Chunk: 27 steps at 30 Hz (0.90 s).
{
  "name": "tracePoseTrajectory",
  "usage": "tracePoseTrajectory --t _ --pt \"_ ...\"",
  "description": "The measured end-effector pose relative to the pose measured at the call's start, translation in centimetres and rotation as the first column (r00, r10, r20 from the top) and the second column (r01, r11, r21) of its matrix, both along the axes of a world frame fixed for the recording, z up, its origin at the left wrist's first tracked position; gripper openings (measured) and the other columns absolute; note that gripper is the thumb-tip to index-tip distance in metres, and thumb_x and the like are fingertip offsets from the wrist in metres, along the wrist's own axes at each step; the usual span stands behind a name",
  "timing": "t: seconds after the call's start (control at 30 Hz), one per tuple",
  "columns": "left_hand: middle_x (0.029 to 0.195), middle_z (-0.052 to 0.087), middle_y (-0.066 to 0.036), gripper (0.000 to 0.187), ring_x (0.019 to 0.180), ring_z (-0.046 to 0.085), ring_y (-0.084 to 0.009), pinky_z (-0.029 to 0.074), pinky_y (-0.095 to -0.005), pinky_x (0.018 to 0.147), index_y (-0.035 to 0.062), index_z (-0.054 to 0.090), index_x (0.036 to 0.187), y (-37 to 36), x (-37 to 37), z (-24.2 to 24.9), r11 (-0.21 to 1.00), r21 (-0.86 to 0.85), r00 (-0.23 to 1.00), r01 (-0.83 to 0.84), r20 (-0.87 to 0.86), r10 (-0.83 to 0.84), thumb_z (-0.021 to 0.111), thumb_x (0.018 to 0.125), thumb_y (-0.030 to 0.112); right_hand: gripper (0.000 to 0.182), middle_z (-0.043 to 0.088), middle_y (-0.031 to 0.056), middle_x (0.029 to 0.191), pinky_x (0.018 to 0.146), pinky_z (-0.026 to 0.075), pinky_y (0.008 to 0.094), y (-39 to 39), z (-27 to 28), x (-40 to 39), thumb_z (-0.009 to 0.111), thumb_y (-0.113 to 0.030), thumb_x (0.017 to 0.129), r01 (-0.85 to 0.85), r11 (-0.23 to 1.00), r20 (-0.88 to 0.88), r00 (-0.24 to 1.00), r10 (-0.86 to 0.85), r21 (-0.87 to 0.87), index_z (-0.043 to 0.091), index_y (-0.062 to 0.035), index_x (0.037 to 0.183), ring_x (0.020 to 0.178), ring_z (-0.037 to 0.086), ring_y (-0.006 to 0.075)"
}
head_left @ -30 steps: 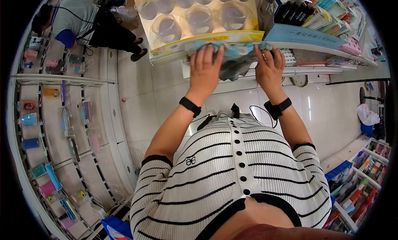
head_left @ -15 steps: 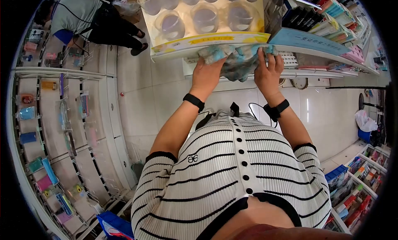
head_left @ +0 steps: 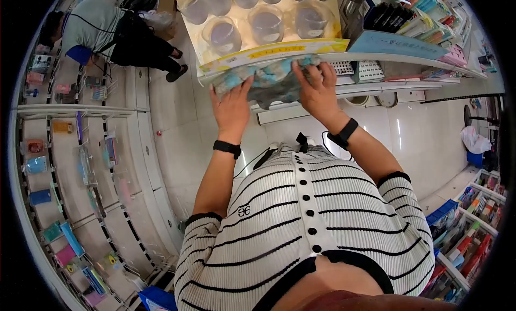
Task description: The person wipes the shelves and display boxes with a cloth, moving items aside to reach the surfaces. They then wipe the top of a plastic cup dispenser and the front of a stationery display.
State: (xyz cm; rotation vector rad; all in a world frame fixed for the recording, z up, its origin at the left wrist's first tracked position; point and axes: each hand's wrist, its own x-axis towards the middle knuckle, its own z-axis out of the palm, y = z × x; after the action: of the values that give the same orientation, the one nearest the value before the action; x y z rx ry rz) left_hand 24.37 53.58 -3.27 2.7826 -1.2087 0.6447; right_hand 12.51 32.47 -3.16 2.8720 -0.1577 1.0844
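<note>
1 wall rack (head_left: 65,176) fills the left of the frame, small packets hanging on it. Upper middle: yellow display tray (head_left: 279,51) with rows of clear cups (head_left: 266,26). Upper left: co-worker (head_left: 94,29), bent over. Upper right: blue display box (head_left: 398,42), just beside the tray. White shelf edge (head_left: 207,77) runs under the tray's front. Cloth (head_left: 273,77), grey and pale blue, lies bunched against that edge at upper centre, lower folds hanging. 2 hands touch it: left hand (head_left: 232,109) at its left end, right hand (head_left: 318,93) at its right, fingers bent. Cannot tell whether they close round the fabric or only press it. Step in hand, my reading: wiping the edge. Next move likely calls for even pressure from both hands, cups undisturbed.
</note>
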Motion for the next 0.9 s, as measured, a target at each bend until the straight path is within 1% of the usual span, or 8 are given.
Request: tracePoseTrajectory --t 0.13,0.37,0.43,0.57,0.63,0.7,0.83,0.9 --pt "0.108 0.067 0.008 0.054 0.1 0.064 -0.0127 0.018 -0.0602 0.117 0.0313 0.059 0.131 1.4 0.8 -0.4 0.995 0.029 0.994 -0.094 0.06 0.092 0.06 0.083 0.008 0.068 0.041 0.0078 0.123 0.109 0.032 0.0511 1.8 0.1 1.3 0.063 -0.007 0.071 -0.042 0.998 -0.004 0.999 0.042 0.039 0.055 -0.0179 0.138 0.123 0.036 0.0348" --pt "0.12 0.061 0.007 0.054 0.111 0.06 -0.0157 0.015 -0.0634 0.116 0.0274 0.059 0.132 3.8 2.2 -1.4 0.994 0.058 0.993 -0.09 0.087 0.085 0.063 0.08 0.01 0.064 0.042 0.0076 0.129 0.11 0.034 0.0491 5.6 1.0 3.8 0.059 -0.014 0.079 -0.153 0.988 -0.044 0.987 0.154 0.013 0.051 -0.0181 0.142 0.123 0.039 0.0335" --pt "0.126 0.057 -0.004 0.06 0.114 0.056 -0.0297 0.02 -0.0702 0.11 0.019 0.053 0.139 3.9 2.1 -1.0 0.997 0.077 1.0 -0.025 -0.009 0.026 0.064 0.08 0.013 0.061 0.042 0.0061 0.13 0.11 0.034 0.0467 5.7 1.3 3.5 0.058 -0.014 0.082 -0.104 0.995 -0.049 0.993 0.104 0.005 0.052 -0.0199 0.142 0.126 0.038 0.0304" --pt "0.134 0.052 -0.009 0.064 0.12 0.051 -0.0328 0.022 -0.0695 0.109 0.0146 0.048 0.142 3.5 1.6 -1.3 0.997 0.077 1.0 0.004 0.01 -0.004 0.065 0.081 0.016 0.059 0.044 0.0007 0.13 0.11 0.035 0.0443 4.5 2.0 2.6 0.059 -0.016 0.083 -0.029 0.995 -0.009 1.0 0.028 -0.097 0.053 -0.0232 0.142 0.125 0.042 0.0226" --pt "0.14 0.045 -0.016 0.07 0.123 0.047 -0.0376 0.026 -0.0684 0.106 0.0116 0.042 0.146 3.6 1.1 -1.9 1.0 -0.025 0.998 0.018 -0.061 -0.019 0.067 0.081 0.019 0.059 0.044 -0.0011 0.129 0.11 0.036 0.0437 3.9 2.4 1.8 0.06 -0.016 0.083 -0.005 0.993 -0.019 1.0 0.002 -0.121 0.054 -0.0243 0.141 0.123 0.044 0.0203" --pt "0.141 0.044 -0.018 0.073 0.123 0.047 -0.0391 0.028 -0.0675 0.104 0.0124 0.039 0.148 3.1 1.2 -2.7 0.998 -0.044 0.997 0.034 -0.073 -0.037 0.067 0.081 0.019 0.061 0.049 -0.0042 0.124 0.114 0.028 0.0432 2.7 2.1 1.3 0.064 -0.015 0.078 0.051 0.991 -0.012 0.999 -0.053 -0.125 0.058 -0.0319 0.137 0.123 0.047 0.0163" --pt "0.141 0.043 -0.021 0.076 0.122 0.046 -0.0419 0.031 -0.0649 0.101 0.0148 0.037 0.151 0.5 0.0 -2.2 0.999 -0.008 0.992 0.049 -0.118 -0.05 0.067 0.081 0.019 0.056 0.046 -0.0031 0.127 0.112 0.032 0.0441 -0.5 1.6 -0.7 0.061 -0.016 0.084 0.104 0.984 0.021 0.995 -0.102 -0.142 0.057 -0.0298 0.138 0.123 0.045 0.0195" --pt "0.14 0.042 -0.02 0.075 0.121 0.045 -0.0422 0.032 -0.0638 0.101 0.0157 0.038 0.15 -1.5 -0.4 -2.8 0.996 -0.042 0.993 0.085 -0.073 -0.087 0.067 0.082 0.019 0.058 0.047 -0.004 0.127 0.114 0.028 0.0448 -2.5 1.7 -1.7 0.062 -0.015 0.083 0.127 0.986 0.001 0.992 -0.128 -0.11 0.057 -0.032 0.138 0.125 0.045 0.0192"
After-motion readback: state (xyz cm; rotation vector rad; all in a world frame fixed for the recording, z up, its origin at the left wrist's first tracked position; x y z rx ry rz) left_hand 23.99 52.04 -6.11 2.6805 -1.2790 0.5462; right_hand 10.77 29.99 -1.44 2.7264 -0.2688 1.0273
